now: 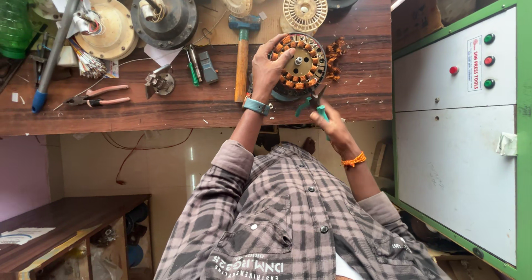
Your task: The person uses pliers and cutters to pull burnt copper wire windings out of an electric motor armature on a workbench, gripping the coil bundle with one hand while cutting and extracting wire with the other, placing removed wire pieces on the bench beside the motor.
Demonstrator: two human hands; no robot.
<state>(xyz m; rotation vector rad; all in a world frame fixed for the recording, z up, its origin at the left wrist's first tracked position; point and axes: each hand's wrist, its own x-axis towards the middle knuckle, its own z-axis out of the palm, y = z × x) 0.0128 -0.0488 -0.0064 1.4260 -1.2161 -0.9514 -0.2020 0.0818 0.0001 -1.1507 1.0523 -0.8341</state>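
My left hand point(267, 69), a watch on its wrist, grips a round motor stator point(302, 64) with copper windings and holds it tilted on the wooden workbench point(194, 105). Below it, my right hand point(332, 126), with an orange thread at the wrist, holds green-handled cutters point(312, 105). The cutter tips point at the stator's lower edge. Bits of cut copper wire point(334, 57) lie just right of the stator.
A wooden-handled hammer point(242, 58) lies left of the stator, with pink-handled pliers point(100, 96) farther left. Motor housings point(164, 15), plastic spools point(305, 7) and a green bottle point(14, 19) line the back. A green-framed control cabinet point(460, 136) stands at the right.
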